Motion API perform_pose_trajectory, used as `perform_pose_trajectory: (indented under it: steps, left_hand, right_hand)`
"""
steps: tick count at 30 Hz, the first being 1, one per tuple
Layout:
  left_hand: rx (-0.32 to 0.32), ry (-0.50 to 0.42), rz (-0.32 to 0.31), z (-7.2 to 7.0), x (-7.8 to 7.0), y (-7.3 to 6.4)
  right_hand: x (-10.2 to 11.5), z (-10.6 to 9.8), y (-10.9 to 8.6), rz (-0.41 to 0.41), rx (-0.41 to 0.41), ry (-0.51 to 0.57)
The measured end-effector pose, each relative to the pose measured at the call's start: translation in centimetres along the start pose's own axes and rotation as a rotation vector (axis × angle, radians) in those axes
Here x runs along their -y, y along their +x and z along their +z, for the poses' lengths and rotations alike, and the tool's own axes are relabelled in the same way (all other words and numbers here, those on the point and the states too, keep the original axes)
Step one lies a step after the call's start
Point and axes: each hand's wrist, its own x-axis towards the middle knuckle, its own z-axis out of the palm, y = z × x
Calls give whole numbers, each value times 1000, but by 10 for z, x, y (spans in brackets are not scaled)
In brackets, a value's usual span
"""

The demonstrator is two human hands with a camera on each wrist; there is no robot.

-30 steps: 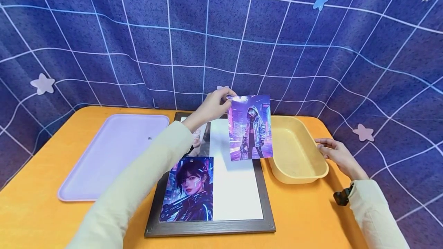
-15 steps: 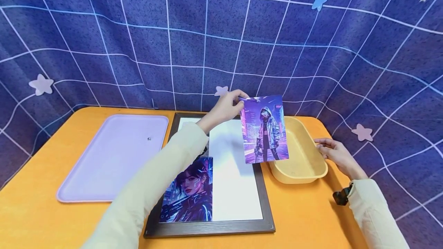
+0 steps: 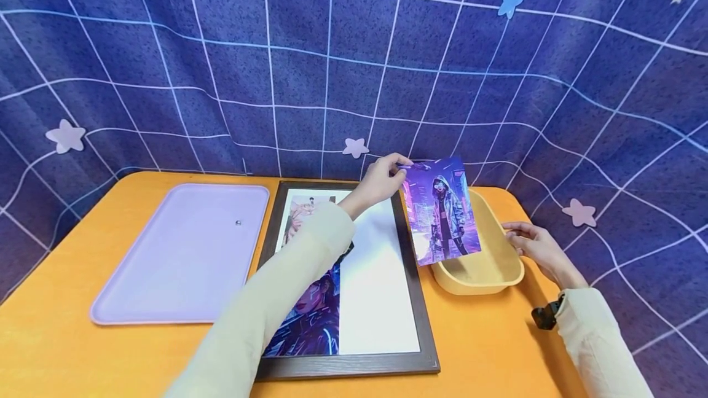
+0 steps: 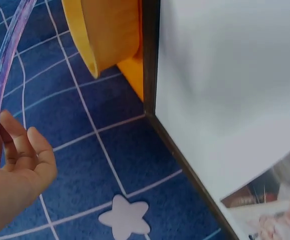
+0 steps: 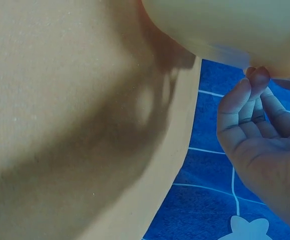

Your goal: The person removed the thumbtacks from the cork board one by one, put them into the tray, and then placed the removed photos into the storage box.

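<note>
My left hand (image 3: 383, 180) pinches a picture card (image 3: 442, 217) by its upper left corner, thumb on one side and fingers on the other. The card is purple and blue, with a hooded figure printed on it. It hangs tilted, overlapping the left part of a yellow basin (image 3: 489, 263) in the head view. In the left wrist view the card (image 4: 7, 65) shows nearly edge-on above the fingers. My right hand (image 3: 542, 253) holds the basin's right rim with its fingertips; the right wrist view shows the fingers (image 5: 235, 102) curled at that rim.
A dark picture frame (image 3: 387, 364) with a white backing (image 3: 378, 318) lies mid-table. Two pictures fill its left half, the lower picture (image 3: 310, 330) partly under my left sleeve. Left of it lies a lilac tray (image 3: 188, 250) with a small shiny dot. A blue grid curtain (image 3: 298, 78) hangs behind.
My left hand has carried the card to the right, from over the frame to over the basin's left side, and the card has tilted more. The right hand has stayed at the basin's rim.
</note>
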Motion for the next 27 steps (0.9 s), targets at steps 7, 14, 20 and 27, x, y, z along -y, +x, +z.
perform_pose_trajectory:
  steps: [7, 14, 20, 27]
  left_hand:
    - [13, 3, -28, 19, -2, 1]
    - [-15, -42, -39, 30, 0, 5]
    - [-42, -62, -44, 37, 3, 7]
    - [-34, -98, -74, 48, 5, 6]
  right_hand:
    - [0, 1, 0, 13, -5, -15]
    - [-1, 0, 0, 16, -6, -42]
    - [-3, 1, 1, 10, -5, -38]
    - [0, 2, -2, -7, -11, -39]
